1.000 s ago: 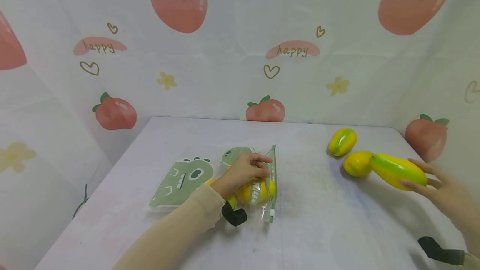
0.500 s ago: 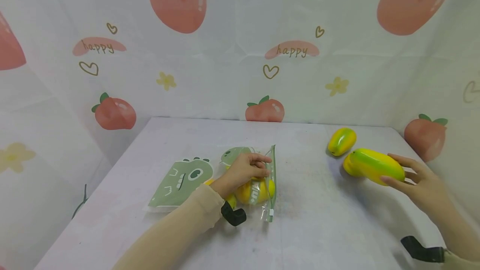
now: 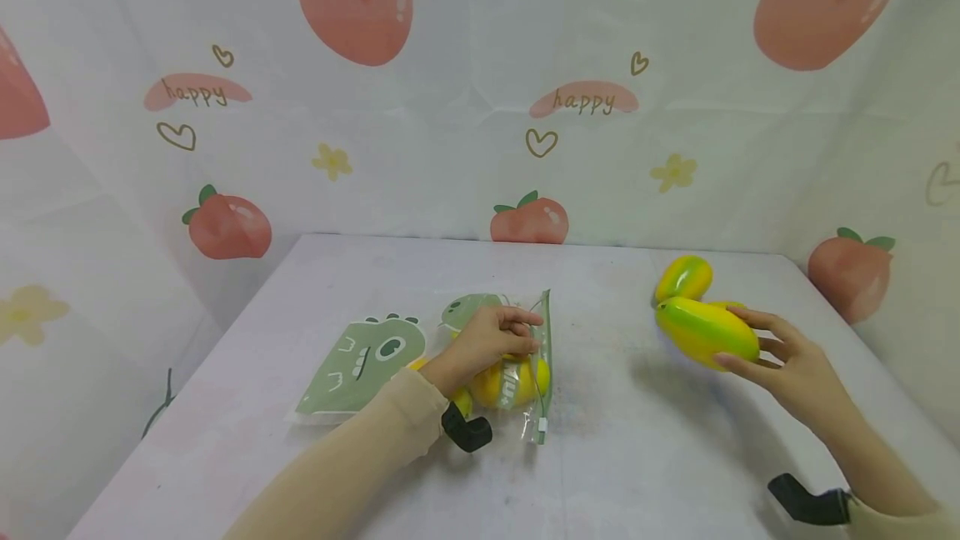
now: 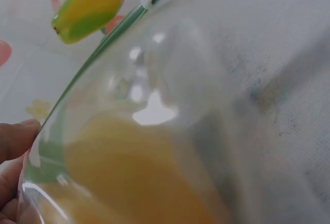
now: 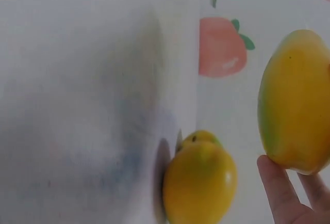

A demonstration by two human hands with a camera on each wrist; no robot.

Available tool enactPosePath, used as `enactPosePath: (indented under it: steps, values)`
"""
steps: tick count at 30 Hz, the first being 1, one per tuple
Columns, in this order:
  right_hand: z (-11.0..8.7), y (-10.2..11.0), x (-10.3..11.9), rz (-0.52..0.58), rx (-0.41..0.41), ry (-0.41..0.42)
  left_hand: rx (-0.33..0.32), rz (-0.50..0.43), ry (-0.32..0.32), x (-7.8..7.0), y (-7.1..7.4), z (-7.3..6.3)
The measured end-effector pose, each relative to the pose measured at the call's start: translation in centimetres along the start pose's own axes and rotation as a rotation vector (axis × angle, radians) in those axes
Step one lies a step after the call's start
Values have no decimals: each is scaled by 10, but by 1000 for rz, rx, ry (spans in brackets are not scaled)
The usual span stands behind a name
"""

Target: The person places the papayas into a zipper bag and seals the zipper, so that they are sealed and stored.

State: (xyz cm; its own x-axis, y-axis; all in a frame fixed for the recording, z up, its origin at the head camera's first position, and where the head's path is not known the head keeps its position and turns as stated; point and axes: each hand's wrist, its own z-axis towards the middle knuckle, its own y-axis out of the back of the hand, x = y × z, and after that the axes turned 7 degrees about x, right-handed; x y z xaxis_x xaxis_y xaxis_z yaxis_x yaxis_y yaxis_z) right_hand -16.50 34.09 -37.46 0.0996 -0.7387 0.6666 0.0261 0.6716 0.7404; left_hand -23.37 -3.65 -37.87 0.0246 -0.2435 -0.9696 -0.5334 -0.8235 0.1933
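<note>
A clear zip bag [image 3: 367,369] printed with a green dinosaur lies at the table's centre left, yellow fruit [image 3: 498,386] showing inside. My left hand [image 3: 483,344] rests over it and pinches the bag's edge near the green zip strip [image 3: 546,357]; the left wrist view shows thumb and fingers [image 4: 18,141] at this edge. Above the table at right, my right hand [image 3: 787,369] grips a yellow-green papaya [image 3: 705,333] by its near end, its tip pointing left. Behind it lie another papaya [image 3: 684,277] and a yellow fruit [image 3: 727,304], mostly hidden by the held one.
A white slider [image 3: 542,425] sits at the near end of the zip strip. A white cloth wall [image 3: 420,157] printed with peaches stands behind the table [image 3: 600,457]. Black wrist mounts [image 3: 808,502] stick out from both wrists.
My right hand has carried the papaya leftward, from the table's right edge to in front of the two other fruits. The left hand and the bag have stayed in place.
</note>
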Motion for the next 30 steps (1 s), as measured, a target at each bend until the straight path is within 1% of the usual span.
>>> enactPosePath:
  steps: [6,10,13,17,25,30]
  values:
    - [0,-15,16,44,13,71,1,-1,-1,0,0,0]
    - [0,-29,24,49,33,107,0,1,6,-1,0,-1]
    - [1,-38,29,59,63,121,2,6,6,-1,0,-1]
    - [2,-49,34,99,112,133,4,15,-1,-1,0,0]
    - [3,-68,44,185,201,123,2,22,-8,-3,0,-2]
    - [2,-78,48,186,220,154,1,17,-10,-4,0,-3]
